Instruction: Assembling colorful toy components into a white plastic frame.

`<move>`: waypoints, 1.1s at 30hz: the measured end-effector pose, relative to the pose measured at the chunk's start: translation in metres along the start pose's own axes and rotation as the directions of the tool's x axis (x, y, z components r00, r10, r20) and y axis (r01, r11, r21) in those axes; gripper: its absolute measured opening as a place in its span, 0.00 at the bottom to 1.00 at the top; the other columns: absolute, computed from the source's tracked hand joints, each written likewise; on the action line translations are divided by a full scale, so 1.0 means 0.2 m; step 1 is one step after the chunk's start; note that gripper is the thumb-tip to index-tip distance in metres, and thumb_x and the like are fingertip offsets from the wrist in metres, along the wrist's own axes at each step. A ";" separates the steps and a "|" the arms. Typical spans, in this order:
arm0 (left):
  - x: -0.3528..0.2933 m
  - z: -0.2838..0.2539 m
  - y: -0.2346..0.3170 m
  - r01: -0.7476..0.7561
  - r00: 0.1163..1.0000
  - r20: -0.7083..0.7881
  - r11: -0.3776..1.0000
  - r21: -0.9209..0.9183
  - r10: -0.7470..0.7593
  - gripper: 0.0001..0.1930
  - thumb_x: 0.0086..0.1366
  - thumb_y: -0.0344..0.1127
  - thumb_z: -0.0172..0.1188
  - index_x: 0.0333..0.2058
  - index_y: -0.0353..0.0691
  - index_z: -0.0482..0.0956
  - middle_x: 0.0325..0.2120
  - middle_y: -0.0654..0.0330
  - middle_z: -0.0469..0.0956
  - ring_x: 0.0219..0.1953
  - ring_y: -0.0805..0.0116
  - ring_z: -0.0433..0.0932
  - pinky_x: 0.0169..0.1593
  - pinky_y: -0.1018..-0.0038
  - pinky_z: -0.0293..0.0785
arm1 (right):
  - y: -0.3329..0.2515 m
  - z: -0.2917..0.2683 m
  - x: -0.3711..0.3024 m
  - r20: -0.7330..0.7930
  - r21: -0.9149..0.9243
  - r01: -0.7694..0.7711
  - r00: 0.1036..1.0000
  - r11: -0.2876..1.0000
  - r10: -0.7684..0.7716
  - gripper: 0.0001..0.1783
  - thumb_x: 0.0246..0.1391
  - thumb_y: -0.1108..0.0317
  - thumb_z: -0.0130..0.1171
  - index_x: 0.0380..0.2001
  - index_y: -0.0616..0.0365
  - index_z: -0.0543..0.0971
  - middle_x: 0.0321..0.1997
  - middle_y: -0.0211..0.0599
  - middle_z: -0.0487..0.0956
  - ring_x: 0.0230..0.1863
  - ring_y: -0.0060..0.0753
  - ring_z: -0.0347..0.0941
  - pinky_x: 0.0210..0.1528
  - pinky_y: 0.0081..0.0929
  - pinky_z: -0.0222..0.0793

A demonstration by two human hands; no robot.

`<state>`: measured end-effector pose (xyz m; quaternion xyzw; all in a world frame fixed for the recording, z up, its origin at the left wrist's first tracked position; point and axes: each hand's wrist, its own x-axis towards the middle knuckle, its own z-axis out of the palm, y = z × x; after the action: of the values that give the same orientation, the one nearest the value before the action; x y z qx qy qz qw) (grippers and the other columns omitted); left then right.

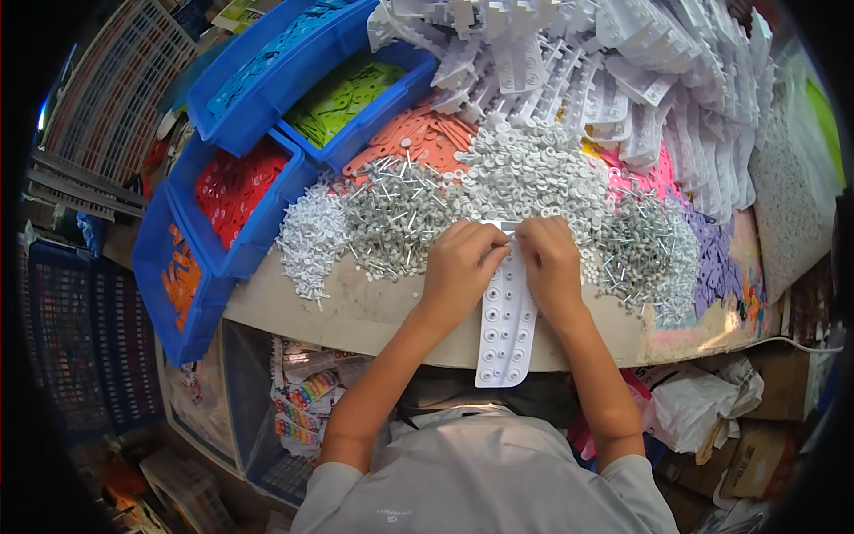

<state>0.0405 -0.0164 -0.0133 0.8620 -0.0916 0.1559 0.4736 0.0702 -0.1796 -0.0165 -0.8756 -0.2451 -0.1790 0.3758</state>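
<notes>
A long white plastic strip [504, 329] with rows of round raised sockets lies lengthwise in front of me, its near end sticking out past the table's edge. My left hand [464, 262] is closed at the strip's far left side, thumb and forefinger pressed together over it. On the opposite side my right hand [550, 264] is closed too, its curled fingers gripping the far right edge. Whether a small part sits between the fingertips is hidden. Just beyond my hands are heaps of small grey-white rings [534, 169] and metal pins with round heads [391, 209].
Blue bins [258, 258] at the left hold red, orange, green and blue flat pieces. Many white strips [658, 80] are stacked at the far right. Smaller white parts [310, 236], more pins [645, 245] and purple pieces [712, 258] cover the table [374, 316]. Bags [698, 400] lie below.
</notes>
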 end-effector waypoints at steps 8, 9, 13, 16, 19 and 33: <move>0.02 0.05 -0.01 -0.094 0.995 0.033 0.989 0.118 0.090 0.06 0.54 0.25 0.69 0.31 0.38 0.81 0.28 0.60 0.80 0.34 0.57 0.77 0.38 0.64 0.75 | 0.00 -0.01 -0.01 0.001 0.039 -0.025 1.000 0.999 0.024 0.12 0.44 0.85 0.60 0.34 0.61 0.79 0.33 0.41 0.78 0.36 0.47 0.72 0.38 0.39 0.70; 0.02 0.05 -0.01 -0.134 0.991 0.027 0.982 0.132 0.132 0.06 0.54 0.24 0.69 0.31 0.38 0.81 0.28 0.60 0.79 0.34 0.57 0.76 0.39 0.64 0.74 | 0.00 -0.01 -0.01 0.014 0.028 -0.006 1.000 1.000 0.006 0.13 0.44 0.85 0.60 0.35 0.61 0.80 0.34 0.41 0.79 0.38 0.46 0.73 0.39 0.38 0.71; 0.03 0.06 0.03 -0.292 0.956 0.082 0.917 0.273 0.280 0.06 0.53 0.25 0.69 0.30 0.39 0.81 0.28 0.60 0.77 0.35 0.58 0.75 0.40 0.64 0.73 | 0.01 -0.01 -0.02 0.044 0.015 -0.007 0.999 1.000 0.006 0.15 0.46 0.85 0.61 0.38 0.59 0.82 0.39 0.37 0.80 0.42 0.43 0.73 0.43 0.36 0.73; 0.03 0.07 0.02 -0.339 0.941 0.090 0.895 0.290 0.327 0.06 0.53 0.26 0.69 0.30 0.40 0.81 0.29 0.61 0.76 0.36 0.59 0.74 0.40 0.64 0.72 | 0.00 -0.04 -0.02 0.021 0.077 -0.015 1.000 0.997 0.014 0.15 0.49 0.85 0.59 0.40 0.60 0.82 0.42 0.42 0.81 0.45 0.47 0.75 0.47 0.38 0.71; 0.00 0.05 -0.04 -0.299 0.953 0.128 0.915 0.272 0.274 0.07 0.53 0.27 0.69 0.31 0.39 0.82 0.30 0.61 0.76 0.37 0.59 0.75 0.41 0.63 0.72 | 0.01 -0.12 -0.04 -0.127 -0.107 -0.123 0.986 0.987 0.109 0.13 0.52 0.83 0.59 0.41 0.59 0.81 0.43 0.43 0.80 0.45 0.49 0.74 0.51 0.40 0.69; -0.16 -0.14 0.02 -0.106 0.992 -0.019 0.893 0.437 0.127 0.07 0.60 0.31 0.68 0.37 0.39 0.83 0.32 0.57 0.78 0.40 0.55 0.76 0.46 0.61 0.70 | 0.22 -0.38 -0.18 -0.060 -0.632 -0.187 0.979 0.752 0.192 0.06 0.53 0.72 0.65 0.35 0.54 0.81 0.40 0.34 0.76 0.48 0.41 0.70 0.55 0.39 0.60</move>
<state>0.0047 0.0056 -0.0068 0.9350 -0.0946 0.2208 0.2610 0.0567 -0.2739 -0.0099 -0.9718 -0.0820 -0.2085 0.0736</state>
